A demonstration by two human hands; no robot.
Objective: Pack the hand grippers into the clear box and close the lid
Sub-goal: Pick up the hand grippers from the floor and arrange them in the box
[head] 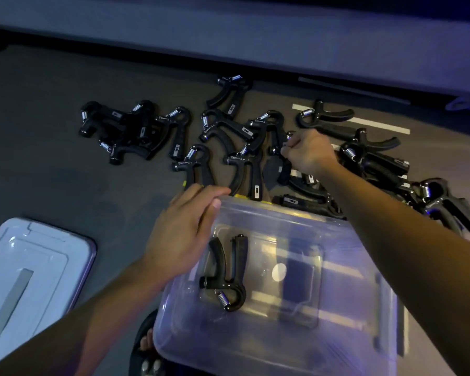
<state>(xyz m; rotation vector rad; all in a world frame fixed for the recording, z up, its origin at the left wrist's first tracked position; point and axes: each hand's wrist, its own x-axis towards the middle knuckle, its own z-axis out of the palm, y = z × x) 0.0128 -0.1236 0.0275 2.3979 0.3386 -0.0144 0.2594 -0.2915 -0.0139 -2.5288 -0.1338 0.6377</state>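
Note:
The clear box (345,299) stands open on the floor in front of me, with one black hand gripper (225,272) lying in its left part. Several more black hand grippers (223,131) are scattered on the floor beyond the box and to its right (445,204). My left hand (185,232) hovers over the box's far left corner, fingers loosely together and holding nothing. My right hand (308,151) reaches past the box and closes on a hand gripper (278,169) whose handles hang below the fingers. The box's lid (30,270) lies flat at the left.
The floor is dark grey with a white tape line (364,122) at the right. A long grey ledge (255,42) runs across the far side. A dark round object (141,346) and my toes show just below the box's near left corner.

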